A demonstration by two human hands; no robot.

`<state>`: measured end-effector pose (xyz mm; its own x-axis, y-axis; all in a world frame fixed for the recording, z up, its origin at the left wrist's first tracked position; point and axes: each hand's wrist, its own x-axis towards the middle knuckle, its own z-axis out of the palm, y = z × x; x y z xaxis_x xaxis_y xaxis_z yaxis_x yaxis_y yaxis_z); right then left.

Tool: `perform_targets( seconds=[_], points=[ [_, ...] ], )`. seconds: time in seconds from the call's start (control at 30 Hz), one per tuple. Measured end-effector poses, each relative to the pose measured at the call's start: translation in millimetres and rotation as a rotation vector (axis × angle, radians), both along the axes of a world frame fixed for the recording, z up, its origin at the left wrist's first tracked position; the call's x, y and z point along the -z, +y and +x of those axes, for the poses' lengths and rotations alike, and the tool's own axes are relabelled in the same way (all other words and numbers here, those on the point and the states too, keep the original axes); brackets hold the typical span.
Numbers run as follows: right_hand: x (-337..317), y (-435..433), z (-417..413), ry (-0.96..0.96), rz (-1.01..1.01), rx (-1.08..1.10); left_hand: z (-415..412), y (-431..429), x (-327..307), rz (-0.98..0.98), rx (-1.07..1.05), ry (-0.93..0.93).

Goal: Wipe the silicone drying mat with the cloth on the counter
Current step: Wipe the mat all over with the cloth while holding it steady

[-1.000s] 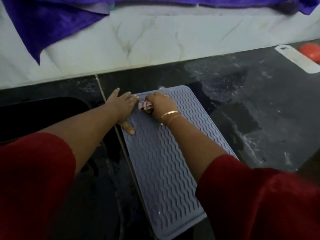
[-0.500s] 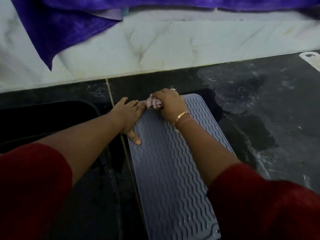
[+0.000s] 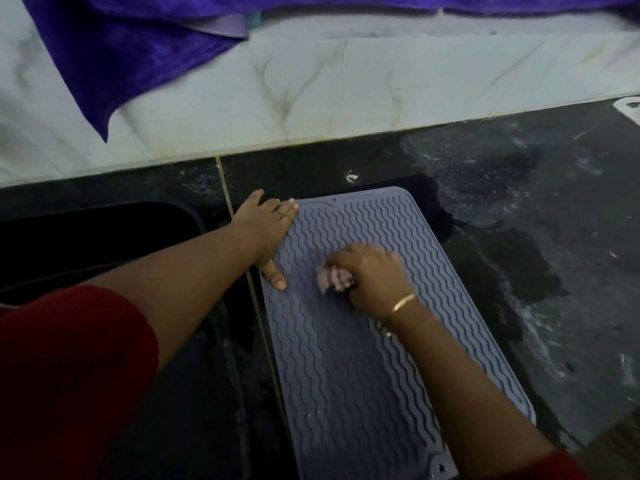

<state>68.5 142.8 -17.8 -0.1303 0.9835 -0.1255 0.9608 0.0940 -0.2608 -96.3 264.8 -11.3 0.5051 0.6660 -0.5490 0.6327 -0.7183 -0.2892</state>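
Grey wavy-ribbed silicone drying mat [image 3: 363, 341] lies centre frame on the black stone counter [image 3: 519, 237]. Right hand [image 3: 374, 275] curls tight round a striped pinkish cloth [image 3: 334, 278], pressing it on the mat's upper half. Left hand [image 3: 268, 230], fingers flat, pins the mat's upper-left edge.

L hand [image 3: 266, 226] flat, fingers straight, thumb out — R hand [image 3: 372, 271] curled round cloth [image 3: 334, 279].

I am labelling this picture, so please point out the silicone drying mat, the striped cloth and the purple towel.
silicone drying mat [image 3: 346, 375], head view, bare ribbed middle.
striped cloth [image 3: 334, 278], head view, its visible striped fold.
purple towel [image 3: 121, 57], head view, its hanging left part.
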Motion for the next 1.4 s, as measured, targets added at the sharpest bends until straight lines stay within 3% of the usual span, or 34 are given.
perform_targets(
  seconds=[0.13, 0.23, 0.37, 0.53, 0.63, 0.83, 1.2, 1.3, 1.4],
  points=[
    [-4, 71, -3, 0.039, 0.140, 0.056, -4, 0, 2, -0.004, -0.033, -0.039],
    [8, 102, -21, -0.010, 0.133, 0.109, -5, -1, 2, -0.015, -0.041, -0.032],
    [12, 68, -18, -0.030, 0.092, 0.060, -6, 0, 0, -0.012, -0.055, -0.071],
    [-3, -7, -1, 0.003, -0.053, -0.054, 4, -1, -3, 0.040, -0.023, 0.041],
    [-15, 11, 2, 0.051, -0.144, -0.086, 11, -4, -5, 0.070, -0.006, 0.106],
    [-2, 88, -21, -0.060, 0.045, 0.021, 18, -6, -10, 0.070, -0.013, 0.195],
    [-1, -36, 3, 0.075, -0.119, -0.092, 28, -8, -10, 0.081, -0.042, 0.220],
    [-19, -27, 5, 0.096, -0.179, -0.115, 31, -9, -8, 0.103, -0.043, 0.232],
    [-31, 27, 2, 0.078, -0.018, -0.039, 34, -11, -10, 0.115, -0.053, 0.241]
  ],
)
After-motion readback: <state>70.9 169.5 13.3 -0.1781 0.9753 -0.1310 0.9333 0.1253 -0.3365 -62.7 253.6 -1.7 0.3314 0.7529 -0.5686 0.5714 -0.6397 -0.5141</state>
